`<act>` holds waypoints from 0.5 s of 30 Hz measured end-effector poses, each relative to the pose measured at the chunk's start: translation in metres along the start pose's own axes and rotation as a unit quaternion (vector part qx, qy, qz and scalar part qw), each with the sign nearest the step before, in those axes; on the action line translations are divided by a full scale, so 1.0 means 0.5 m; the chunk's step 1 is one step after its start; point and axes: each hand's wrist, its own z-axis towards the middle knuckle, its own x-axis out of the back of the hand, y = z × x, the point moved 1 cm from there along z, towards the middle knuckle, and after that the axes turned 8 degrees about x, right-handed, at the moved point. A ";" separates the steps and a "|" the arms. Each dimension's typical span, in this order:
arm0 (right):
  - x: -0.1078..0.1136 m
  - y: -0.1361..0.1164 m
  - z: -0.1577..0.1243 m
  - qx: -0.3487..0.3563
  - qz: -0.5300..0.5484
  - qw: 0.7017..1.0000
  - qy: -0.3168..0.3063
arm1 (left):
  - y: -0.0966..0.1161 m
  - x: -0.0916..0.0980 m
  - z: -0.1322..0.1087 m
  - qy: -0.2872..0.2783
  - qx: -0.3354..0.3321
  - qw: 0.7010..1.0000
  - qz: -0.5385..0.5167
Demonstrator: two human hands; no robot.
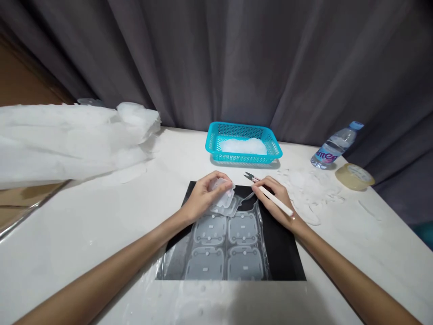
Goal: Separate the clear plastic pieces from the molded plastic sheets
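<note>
My left hand (pixel 207 195) is closed on a small translucent molded piece (pixel 223 198) with rounded corners, held above the upper part of a clear sheet of molded pieces (pixel 210 229). The sheet lies on a black mat (pixel 282 248), and its raised rounded panels sit in two columns. Closed around a pair of snips (pixel 275 201), my right hand (pixel 274 192) has the dark blades pointing up and left, slightly apart. A thin strip (pixel 248 197) of the sheet runs up to the right fingertips; whether they grip it I cannot tell.
A blue basket (pixel 245 158) with whitish translucent pieces stands at the back. Trimmed scraps (pixel 311 194) lie to the right, near a water bottle (pixel 334 145) and a tape roll (pixel 354 177). A large stack of translucent sheets (pixel 67 140) occupies the left. A grey curtain (pixel 216 58) hangs behind.
</note>
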 end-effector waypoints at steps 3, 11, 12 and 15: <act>-0.007 0.003 0.000 0.008 -0.027 1.000 0.013 | 0.002 -0.002 -0.001 -0.021 -0.006 1.000 -0.006; -0.005 0.002 -0.003 0.046 -0.057 0.997 0.023 | 0.005 -0.005 -0.003 -0.048 0.025 0.998 -0.023; -0.007 0.001 -0.003 0.056 -0.064 0.996 0.017 | 0.006 -0.006 -0.004 -0.050 0.030 0.998 -0.023; -0.011 -0.001 -0.005 0.086 -0.091 0.992 0.006 | 0.005 -0.007 -0.004 -0.054 0.040 0.997 -0.023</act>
